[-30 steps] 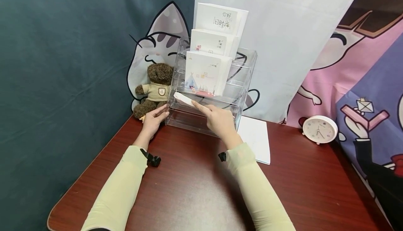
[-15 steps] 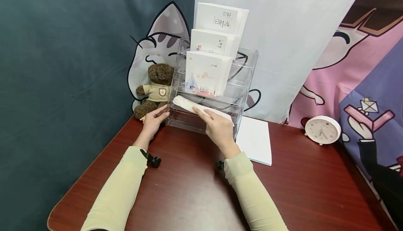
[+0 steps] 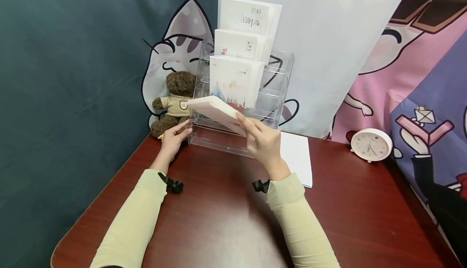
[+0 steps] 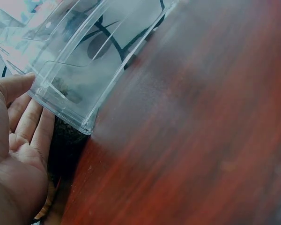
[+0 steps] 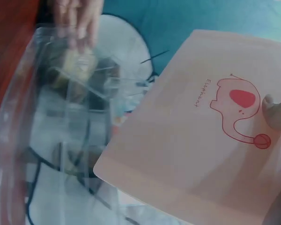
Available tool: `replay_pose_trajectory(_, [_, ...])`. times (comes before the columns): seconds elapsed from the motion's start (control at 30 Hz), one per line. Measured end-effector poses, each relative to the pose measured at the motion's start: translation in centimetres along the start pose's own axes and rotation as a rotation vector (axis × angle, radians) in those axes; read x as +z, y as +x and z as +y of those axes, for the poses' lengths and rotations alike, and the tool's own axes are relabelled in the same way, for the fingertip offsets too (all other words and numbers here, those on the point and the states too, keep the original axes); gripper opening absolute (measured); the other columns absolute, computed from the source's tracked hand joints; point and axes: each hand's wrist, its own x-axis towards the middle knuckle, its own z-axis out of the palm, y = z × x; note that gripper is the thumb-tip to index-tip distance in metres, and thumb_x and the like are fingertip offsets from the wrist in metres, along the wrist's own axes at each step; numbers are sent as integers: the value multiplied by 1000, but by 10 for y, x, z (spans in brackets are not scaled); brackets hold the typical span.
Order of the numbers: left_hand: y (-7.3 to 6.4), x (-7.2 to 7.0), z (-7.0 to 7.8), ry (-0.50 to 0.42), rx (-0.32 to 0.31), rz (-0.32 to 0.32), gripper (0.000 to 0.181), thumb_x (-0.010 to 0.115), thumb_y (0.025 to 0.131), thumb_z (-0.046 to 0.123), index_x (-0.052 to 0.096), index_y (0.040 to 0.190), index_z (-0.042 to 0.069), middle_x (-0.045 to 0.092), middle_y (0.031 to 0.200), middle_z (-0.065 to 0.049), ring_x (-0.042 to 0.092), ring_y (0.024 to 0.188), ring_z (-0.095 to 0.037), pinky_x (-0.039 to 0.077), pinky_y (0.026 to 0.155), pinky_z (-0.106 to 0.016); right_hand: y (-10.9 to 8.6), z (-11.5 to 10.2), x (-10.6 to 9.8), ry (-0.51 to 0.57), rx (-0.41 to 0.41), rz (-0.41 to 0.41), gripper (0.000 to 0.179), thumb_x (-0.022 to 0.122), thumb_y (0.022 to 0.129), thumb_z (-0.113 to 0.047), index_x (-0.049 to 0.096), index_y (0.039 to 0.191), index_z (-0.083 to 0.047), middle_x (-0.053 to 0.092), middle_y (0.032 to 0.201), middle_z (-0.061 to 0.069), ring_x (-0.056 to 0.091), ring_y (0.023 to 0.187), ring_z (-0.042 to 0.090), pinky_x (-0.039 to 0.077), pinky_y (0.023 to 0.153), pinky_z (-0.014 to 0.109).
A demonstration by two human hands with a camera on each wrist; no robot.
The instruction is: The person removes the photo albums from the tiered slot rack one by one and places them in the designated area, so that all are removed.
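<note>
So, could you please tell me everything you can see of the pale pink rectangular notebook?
The pale pink rectangular notebook looks like paper or card, closed, with rounded corners and pale edges. A red-outlined elephant drawing and the word "Elephant" mark its cover. The bare right hand grips it, tilted, before the clear plastic tiered rack; contact there is unclear.

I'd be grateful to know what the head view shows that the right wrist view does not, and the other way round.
Only the head view shows the round white desk clock and both pale green sleeves.

Only the right wrist view shows the red elephant drawing clearly, with the word "Elephant" beside it.

Both show the pink book held in the right hand, the left hand at the clear rack, and the teddy bear, blurred in the right wrist view.
</note>
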Motion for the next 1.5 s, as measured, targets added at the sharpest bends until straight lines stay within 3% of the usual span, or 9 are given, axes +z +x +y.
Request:
replay_pose_trajectory(0.17, [1, 0, 3, 8, -1, -2, 49, 73, 95, 22, 60, 142, 19, 58, 143, -8, 57, 129, -18, 52, 97, -22, 11, 0, -11, 14, -6, 28, 36, 66, 95, -5, 73, 128, -19, 75, 91, 2, 70, 64, 16, 41, 38, 28])
replay_pose_trajectory(0.33, [-6, 3, 11, -24, -4, -15, 51, 72, 95, 17, 57, 144, 11, 56, 144, -13, 56, 130, -18, 52, 94, -19, 10, 5, -23, 17, 32, 28, 33, 69, 95, -8, 73, 127, -17, 76, 91, 3, 71, 68, 16, 40, 38, 29])
replay_pose_trajectory(0.47, [-7, 6, 15, -50, -12, -22, 49, 70, 96, 10, 57, 144, 7, 55, 144, -15, 55, 131, -20, 52, 95, -19, 11, 10, -33, 37, 66, 48, 34, 70, 94, -7, 73, 127, -16, 76, 92, 5, 73, 74, 18, 48, 43, 30])
replay_pose_trajectory(0.6, [-2, 5, 5, -41, -8, -15, 51, 72, 95, 16, 58, 144, 11, 55, 144, -13, 54, 132, -19, 52, 96, -20, 11, 13, -42, 72, 93, 90, 34, 71, 93, -7, 73, 126, -13, 76, 95, 8, 74, 79, 22, 56, 52, 38])
replay_pose_trajectory(0.87, [-1, 3, -1, -21, 37, 6, 49, 74, 94, 19, 61, 141, 13, 59, 141, -11, 61, 123, -13, 53, 91, -17, 7, 22, -59, 127, 130, 133, 38, 75, 89, -1, 72, 126, -7, 76, 94, 11, 72, 77, 24, 53, 56, 39])
replay_pose_trajectory(1.03, [-1, 2, -1, -32, 32, 1, 49, 74, 94, 18, 60, 142, 13, 58, 141, -12, 60, 123, -10, 53, 90, -16, -3, 31, -74, 89, 162, 142, 43, 79, 82, 3, 74, 124, -7, 77, 98, 12, 74, 81, 27, 55, 60, 41])
replay_pose_trajectory(1.13, [-2, 3, 2, -41, 11, -7, 50, 73, 95, 16, 59, 143, 12, 57, 143, -13, 59, 124, -10, 52, 91, -15, -10, 38, -85, 51, 179, 148, 45, 81, 79, 7, 75, 121, -6, 76, 102, 13, 74, 84, 30, 58, 67, 36])
replay_pose_trajectory(1.3, [-3, 3, 7, -45, -7, -7, 49, 71, 96, 11, 58, 143, 10, 55, 144, -14, 61, 122, -11, 53, 90, -16, -14, 40, -105, 16, 209, 166, 48, 80, 74, 15, 75, 119, -4, 76, 100, 16, 73, 80, 34, 52, 80, 16])
replay_pose_trajectory(1.5, [-3, 3, 6, -37, 1, -4, 49, 71, 96, 13, 59, 143, 12, 57, 143, -12, 61, 122, -10, 53, 91, -16, -18, 38, -133, -29, 218, 161, 52, 78, 70, 21, 75, 117, -1, 75, 93, 20, 69, 73, 36, 47, 79, 10])
